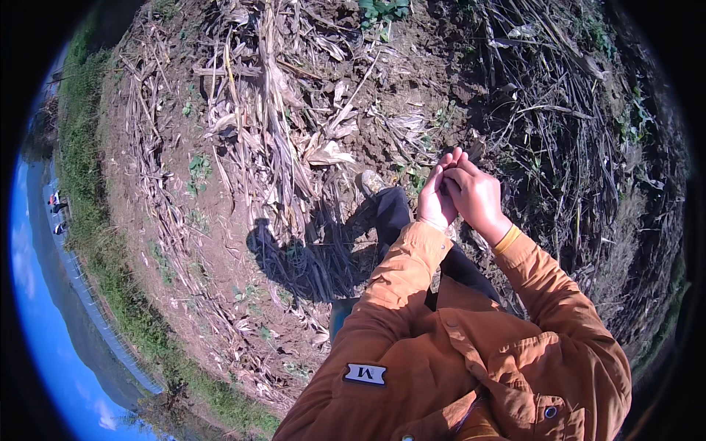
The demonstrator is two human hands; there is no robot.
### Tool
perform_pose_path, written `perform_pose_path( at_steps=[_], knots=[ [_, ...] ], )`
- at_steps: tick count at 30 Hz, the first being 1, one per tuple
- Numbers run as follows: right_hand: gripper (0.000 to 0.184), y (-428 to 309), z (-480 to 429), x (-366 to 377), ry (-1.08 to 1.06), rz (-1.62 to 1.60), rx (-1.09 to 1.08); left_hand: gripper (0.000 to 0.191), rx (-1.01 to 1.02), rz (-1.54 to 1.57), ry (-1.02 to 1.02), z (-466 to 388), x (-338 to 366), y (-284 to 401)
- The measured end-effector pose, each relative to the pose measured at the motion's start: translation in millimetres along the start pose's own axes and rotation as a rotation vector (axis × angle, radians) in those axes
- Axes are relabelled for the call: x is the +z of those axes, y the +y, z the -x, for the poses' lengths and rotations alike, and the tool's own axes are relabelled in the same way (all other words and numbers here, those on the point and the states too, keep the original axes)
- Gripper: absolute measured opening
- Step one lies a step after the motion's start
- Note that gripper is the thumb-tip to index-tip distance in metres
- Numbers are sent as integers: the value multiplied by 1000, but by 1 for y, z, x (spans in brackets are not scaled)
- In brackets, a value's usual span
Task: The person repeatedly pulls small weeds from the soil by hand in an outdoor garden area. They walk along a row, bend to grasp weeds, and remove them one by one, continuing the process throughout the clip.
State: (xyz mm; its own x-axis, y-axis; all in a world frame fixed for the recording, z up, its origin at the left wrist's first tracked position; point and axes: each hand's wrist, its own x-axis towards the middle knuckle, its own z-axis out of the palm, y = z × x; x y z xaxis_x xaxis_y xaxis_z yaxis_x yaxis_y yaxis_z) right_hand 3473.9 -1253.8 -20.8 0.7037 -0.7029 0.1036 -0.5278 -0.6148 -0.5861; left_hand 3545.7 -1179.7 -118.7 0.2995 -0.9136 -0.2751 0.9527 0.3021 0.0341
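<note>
My left hand (437, 199) and my right hand (478, 199) are pressed together above the ground in front of my knees. The right hand's curled fingers lie over the left palm, and the fingertips point away from me. Whatever may be between the palms is hidden. Both wrists come out of the orange-brown sleeves of a jacket (408, 353). Below the hands are dark trousers (392, 212) and a dirty shoe (373, 181). Small green weeds (415, 177) grow just beyond the left hand.
Dry maize stalks and husks (276, 105) cover the soil ahead. A thick band of dried stalks (557, 143) runs along the right. My shadow (309, 253) falls to the left. Past a grassy strip (91, 182), people (57, 205) are small and distant near a long pale structure (105, 325).
</note>
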Motion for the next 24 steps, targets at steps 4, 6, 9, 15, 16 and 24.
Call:
perform_pose_path(
  at_steps=[4,6,9,15,16,24],
  knots=[
    [13,-28,-47,25,-41,-93,74,33,2,-20,46,-23,1,60],
    [14,-44,-74,41,-61,-193,95,34,14,-50,44,-35,1,95],
    [14,-66,-113,69,-77,-251,99,35,-5,-95,40,-50,2,150],
    [14,-106,-185,114,-96,-354,140,38,34,-41,45,-74,-2,235],
    [14,-108,-199,120,-83,-356,160,40,21,4,32,-75,-4,249],
    [23,-77,-346,218,18,-134,250,33,61,99,90,-65,-19,319]
  ],
)
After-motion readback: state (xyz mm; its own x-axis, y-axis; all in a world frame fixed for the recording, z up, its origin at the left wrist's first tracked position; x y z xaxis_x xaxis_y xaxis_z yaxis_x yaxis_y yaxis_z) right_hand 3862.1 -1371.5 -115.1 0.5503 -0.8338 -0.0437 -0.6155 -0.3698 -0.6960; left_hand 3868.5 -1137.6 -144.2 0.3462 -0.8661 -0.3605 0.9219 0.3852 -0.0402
